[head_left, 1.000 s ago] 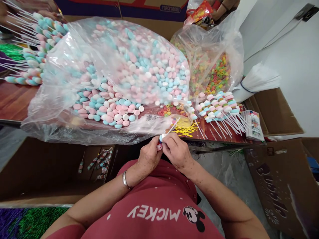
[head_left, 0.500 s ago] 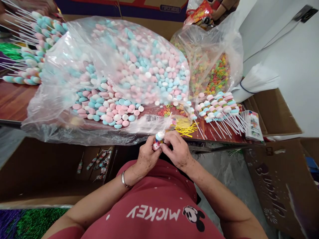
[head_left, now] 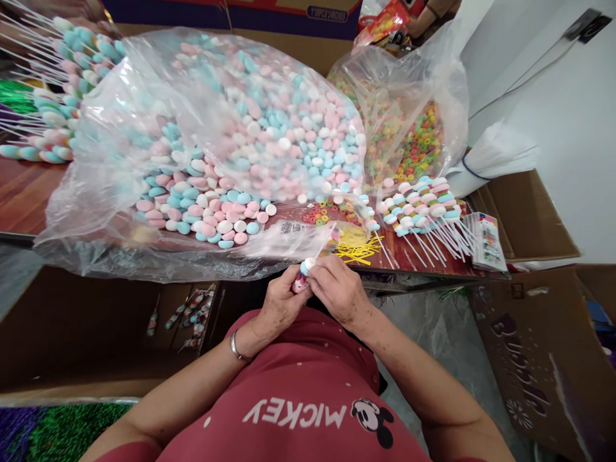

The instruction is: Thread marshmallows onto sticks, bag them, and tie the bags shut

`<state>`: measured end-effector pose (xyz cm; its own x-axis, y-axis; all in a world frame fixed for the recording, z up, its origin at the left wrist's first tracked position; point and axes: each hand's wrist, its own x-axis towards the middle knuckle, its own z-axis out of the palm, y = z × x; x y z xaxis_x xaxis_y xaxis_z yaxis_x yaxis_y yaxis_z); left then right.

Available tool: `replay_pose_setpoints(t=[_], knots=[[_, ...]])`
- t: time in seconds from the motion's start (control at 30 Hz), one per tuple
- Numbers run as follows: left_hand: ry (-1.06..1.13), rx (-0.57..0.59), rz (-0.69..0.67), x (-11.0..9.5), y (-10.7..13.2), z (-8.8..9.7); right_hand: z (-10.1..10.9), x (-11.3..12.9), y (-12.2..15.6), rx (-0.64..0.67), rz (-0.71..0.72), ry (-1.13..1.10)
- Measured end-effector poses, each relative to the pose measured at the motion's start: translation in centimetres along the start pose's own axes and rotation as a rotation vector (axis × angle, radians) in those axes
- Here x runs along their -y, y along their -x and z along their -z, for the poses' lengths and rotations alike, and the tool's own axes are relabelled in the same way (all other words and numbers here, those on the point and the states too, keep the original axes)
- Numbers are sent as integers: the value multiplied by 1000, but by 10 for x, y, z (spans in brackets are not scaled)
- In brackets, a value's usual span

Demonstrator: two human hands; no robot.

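left hand fingers clamped on candy skewer | right hand fingertips pinched on skewer's top sweet | skewer near table front edge, below big candy bag

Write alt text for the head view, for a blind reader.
The left hand and right hand pinch a candy skewer together at the edge of a wooden table. Beyond lie a clear bag of pink, blue and white candies, a bag of coloured rings and finished skewers.
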<state>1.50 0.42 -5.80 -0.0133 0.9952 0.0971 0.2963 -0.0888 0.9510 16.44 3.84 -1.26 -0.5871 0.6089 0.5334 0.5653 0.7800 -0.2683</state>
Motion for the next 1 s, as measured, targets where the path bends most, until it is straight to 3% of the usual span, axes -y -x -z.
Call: replay_pose_setpoints(t=[0.27, 0.53, 0.8, 1.0], knots=[[4, 11, 0, 2, -3, -1, 1, -4, -4, 23, 60, 102], [148, 53, 89, 8, -1, -4, 0, -1, 0, -134, 36, -59], [82, 84, 54, 5, 3, 1, -9, -4, 6, -8, 30, -287], [354, 95, 22, 5, 10, 3, -5, -3, 9, 80, -43, -404]])
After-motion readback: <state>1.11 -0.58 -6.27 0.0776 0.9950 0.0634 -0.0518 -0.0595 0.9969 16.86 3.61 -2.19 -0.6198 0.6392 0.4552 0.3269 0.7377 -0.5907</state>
